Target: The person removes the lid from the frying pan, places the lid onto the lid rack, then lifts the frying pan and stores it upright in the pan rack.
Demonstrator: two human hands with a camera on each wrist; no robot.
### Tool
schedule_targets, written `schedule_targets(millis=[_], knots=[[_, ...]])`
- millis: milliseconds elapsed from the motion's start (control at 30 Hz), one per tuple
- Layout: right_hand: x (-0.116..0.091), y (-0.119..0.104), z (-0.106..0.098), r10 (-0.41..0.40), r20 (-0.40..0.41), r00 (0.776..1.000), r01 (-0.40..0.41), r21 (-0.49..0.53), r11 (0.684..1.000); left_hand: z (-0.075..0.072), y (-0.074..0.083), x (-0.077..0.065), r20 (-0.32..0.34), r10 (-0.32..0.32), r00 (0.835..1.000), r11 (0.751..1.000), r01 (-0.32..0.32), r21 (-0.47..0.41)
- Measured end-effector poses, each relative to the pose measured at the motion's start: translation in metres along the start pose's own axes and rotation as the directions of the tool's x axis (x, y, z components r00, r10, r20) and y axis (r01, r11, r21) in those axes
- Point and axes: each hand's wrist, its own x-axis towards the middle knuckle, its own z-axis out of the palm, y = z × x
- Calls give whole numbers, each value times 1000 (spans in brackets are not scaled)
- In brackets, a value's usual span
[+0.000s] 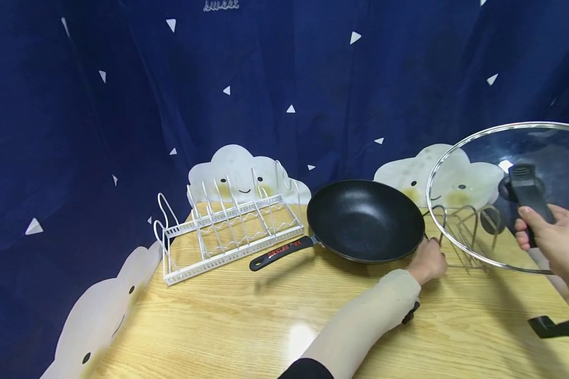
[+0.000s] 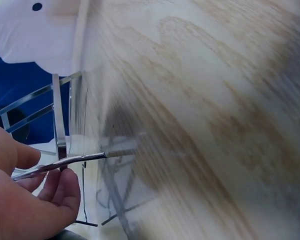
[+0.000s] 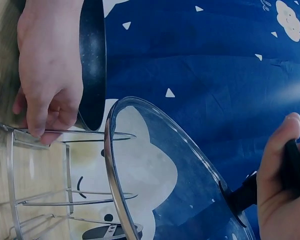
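A large glass lid (image 1: 479,145) with a metal rim is held up at the right by my right hand (image 1: 557,231), which grips its black handle (image 1: 526,187). The lid stands tilted above a metal wire rack (image 3: 12,175), partly seen through the glass. My left hand (image 1: 428,260) pinches the left end of that rack; the left wrist view shows fingers (image 2: 65,190) around a wire. Just left of this hand sits a black wok (image 1: 367,221), its black handle (image 1: 282,252) pointing left.
A white wire rack (image 1: 234,237) with several upright dividers stands left of the wok on the wooden table (image 1: 237,321). Behind hangs a dark blue curtain (image 1: 265,63) with white triangles and cloud shapes. A round dark object (image 1: 491,220) shows through the lid.
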Motion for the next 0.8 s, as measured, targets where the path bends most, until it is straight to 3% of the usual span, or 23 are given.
schedule_targets(millis=[133,300,433,500,600,667,800], knots=[[0,-1,1,1,-11,1000,-1,-1,1000,4,-2,-3,-20,-23,1000,999,24,22],[2,0,1,-26,-19,999,26,49,998,5,-5,-8,5,-83,997,995,83,-50],[4,2,-2,-36,-9,999,37,77,996,9,-4,-10,-32,-96,995,992,93,-90],[4,2,-3,-28,-15,999,28,-30,999,11,-4,-12,-61,-109,992,988,102,-112],[5,2,-2,-1,-39,999,-7,-206,978,12,-4,-14,-85,-124,989,983,111,-148],[5,2,2,11,-76,997,-38,-366,930,12,-5,-15,-86,-140,986,977,123,-176],[6,1,9,37,-136,990,-96,-458,884,10,-8,-16,-93,-139,986,976,120,-181]])
